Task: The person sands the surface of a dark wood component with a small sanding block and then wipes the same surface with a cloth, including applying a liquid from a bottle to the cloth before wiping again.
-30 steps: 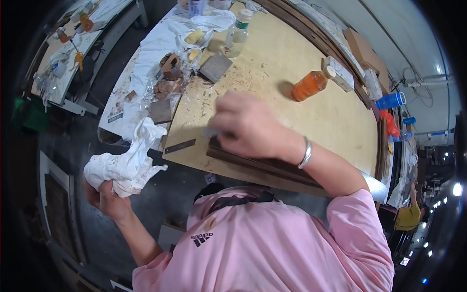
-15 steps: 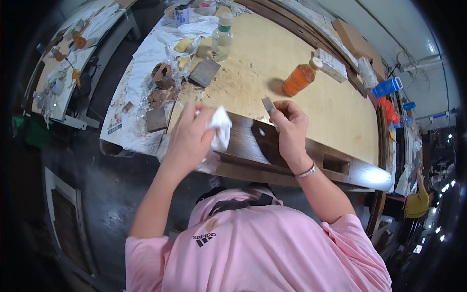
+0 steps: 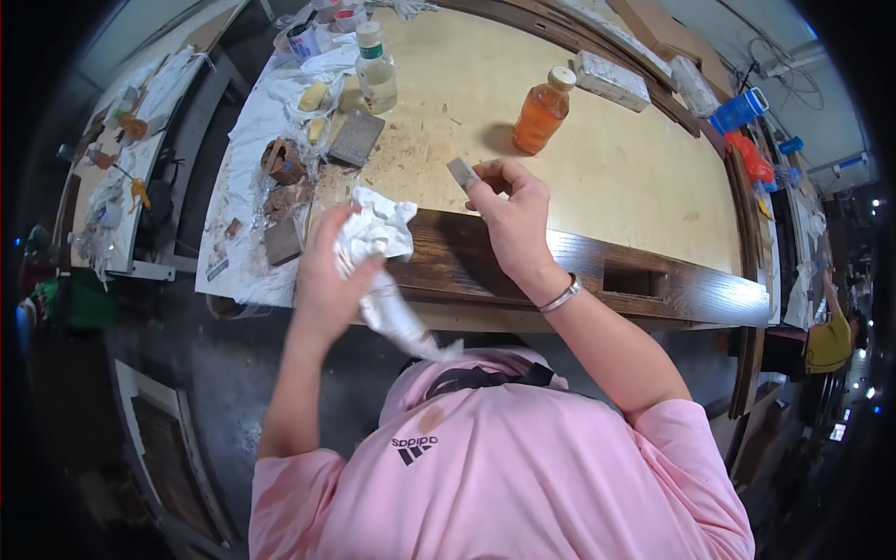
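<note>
My left hand [image 3: 333,273] is closed round a crumpled white cloth [image 3: 385,229], whose loose end hangs below the near edge of the bench. Between thumb and fingers, my right hand [image 3: 513,213] pinches a small flat grey piece [image 3: 461,172], perhaps a scraper blade; its exact kind is unclear. Both hands are above a dark brown wooden board [image 3: 457,250] lying along the near edge, with a rectangular cutout toward its right end. Beyond the right hand stands a bottle of orange-brown liquid [image 3: 541,114].
A clear bottle [image 3: 376,70] and a grey sanding block [image 3: 357,138] stand at the back left. Brown putty lumps [image 3: 283,162] and another grey block [image 3: 283,242] rest on white sheeting. A white wrapped block [image 3: 611,81] lies at the back. Far right, another person wears yellow [image 3: 828,343].
The view has shifted slightly. My left hand has lowered and the cloth has spread out, its tail dangling. My right hand has moved left with the grey piece.
</note>
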The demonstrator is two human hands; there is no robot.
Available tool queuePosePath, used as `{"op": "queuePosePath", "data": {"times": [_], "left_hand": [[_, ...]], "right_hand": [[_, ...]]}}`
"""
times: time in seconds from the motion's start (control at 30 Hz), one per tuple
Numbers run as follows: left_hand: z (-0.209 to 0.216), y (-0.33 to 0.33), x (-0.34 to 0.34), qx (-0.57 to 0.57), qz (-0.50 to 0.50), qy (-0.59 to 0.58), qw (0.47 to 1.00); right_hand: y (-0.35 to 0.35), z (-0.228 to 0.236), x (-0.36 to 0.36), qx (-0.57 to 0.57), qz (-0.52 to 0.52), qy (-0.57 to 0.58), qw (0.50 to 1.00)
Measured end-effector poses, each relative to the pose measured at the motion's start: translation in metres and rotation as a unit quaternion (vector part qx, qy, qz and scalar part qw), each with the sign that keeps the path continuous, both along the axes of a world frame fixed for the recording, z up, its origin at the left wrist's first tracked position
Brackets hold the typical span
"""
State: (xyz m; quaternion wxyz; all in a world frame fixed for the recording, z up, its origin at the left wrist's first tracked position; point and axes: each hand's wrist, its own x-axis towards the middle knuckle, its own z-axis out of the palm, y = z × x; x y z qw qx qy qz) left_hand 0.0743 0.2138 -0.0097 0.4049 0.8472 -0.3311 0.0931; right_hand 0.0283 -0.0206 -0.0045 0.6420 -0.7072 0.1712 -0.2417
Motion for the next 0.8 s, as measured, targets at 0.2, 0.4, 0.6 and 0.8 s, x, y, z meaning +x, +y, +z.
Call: {"op": "queuePosePath", "data": {"times": [0.2, 0.4, 0.6, 0.8], "left_hand": [[-0.001, 0.025, 0.039, 0.011, 0.110, 0.126, 0.986], [0.026, 0.028, 0.022, -0.575, 0.137, 0.333, 0.735], [-0.028, 0.009, -0.027, 0.075, 0.172, -0.079, 0.979], [-0.015, 0.052, 0.037, 0.058, 0.144, 0.231, 0.961]], "right_hand": [[0.005, 0.005, -0.002, -0.012, 0.034, 0.011, 0.999], [0.000, 0.001, 0.001, -0.009, 0.040, 0.015, 0.999], [0.002, 0.003, 0.000, 0.003, 0.031, -0.004, 0.999], [0.008, 0.007, -0.005, 0.026, 0.043, 0.007, 0.999]]}}
